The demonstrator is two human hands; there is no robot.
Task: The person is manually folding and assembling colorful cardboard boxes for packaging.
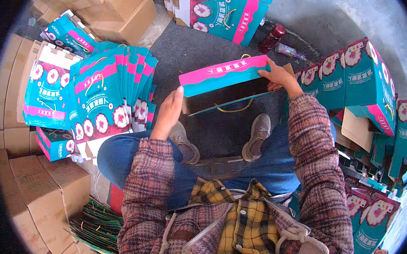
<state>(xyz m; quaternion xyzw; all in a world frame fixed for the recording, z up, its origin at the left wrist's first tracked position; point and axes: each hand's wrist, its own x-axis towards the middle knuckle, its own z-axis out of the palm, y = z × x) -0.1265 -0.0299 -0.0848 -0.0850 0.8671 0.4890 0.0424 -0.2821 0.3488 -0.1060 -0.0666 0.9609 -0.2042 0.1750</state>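
Between my hands is a teal and pink cardboard gift box (pixel 223 72), its opening toward me and its inside dark. Yellow cord handles show, one on the far panel's top and one on the near panel. My left hand (pixel 168 111) grips the box's left end, fingertips at the upper corner. At the right end, my right hand (pixel 278 76) is closed around the edge, thumb and fingers on the pink and teal panel. A small brown cardboard flap shows beside my right wrist. The box is over the dark floor, beyond my shoes.
Flat teal box blanks (pixel 98 99) lean in a fanned stack at left, beside brown cartons (pixel 50 199). More blanks (pixel 226 12) lie at the far side, near a dark red bottle (pixel 272 37). Made-up teal boxes (pixel 362 75) stand at right. Dark folded stock (pixel 95 226) lies lower left.
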